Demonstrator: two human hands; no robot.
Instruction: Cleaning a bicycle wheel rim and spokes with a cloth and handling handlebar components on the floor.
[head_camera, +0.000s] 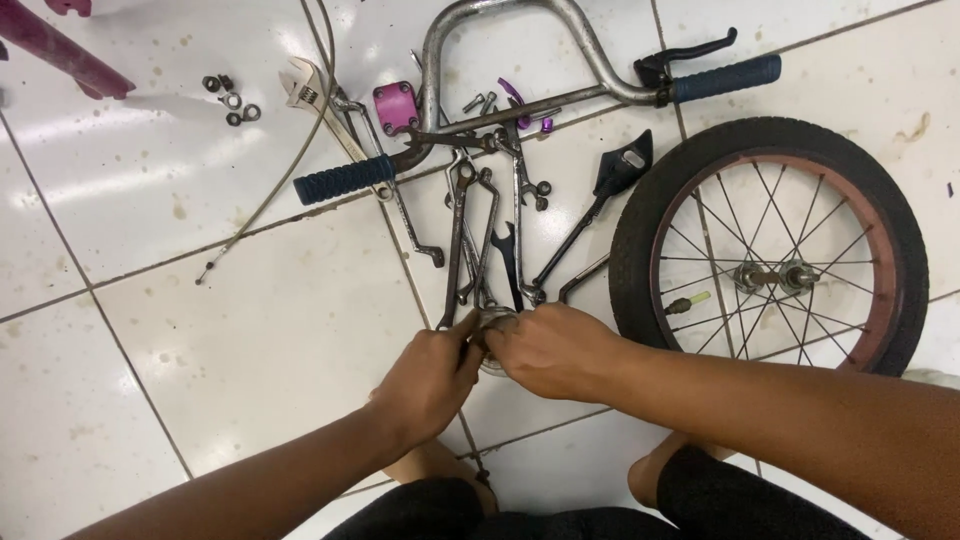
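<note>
white floor tiles fill the head view, strewn with bicycle parts. both hands meet low in the middle: the left hand and the right hand are curled narrow around a small round metal part, which sits between the fingertips just above the floor. the part is mostly covered, so what kind it is cannot be told. right above the hands lies a bunch of wrenches, their lower ends nearly touching the fingers. a handlebar with blue grips lies across the top, with a pink clamp block beside it and an adjustable wrench to the left. a small wheel rests flat just right of the right hand. loose nuts sit well apart at upper left, near a thin cable.

judging from the grip, the work goes best with one hand holding the part steady while the other turns, keeping it low over the tile so nothing small rolls off.
</note>
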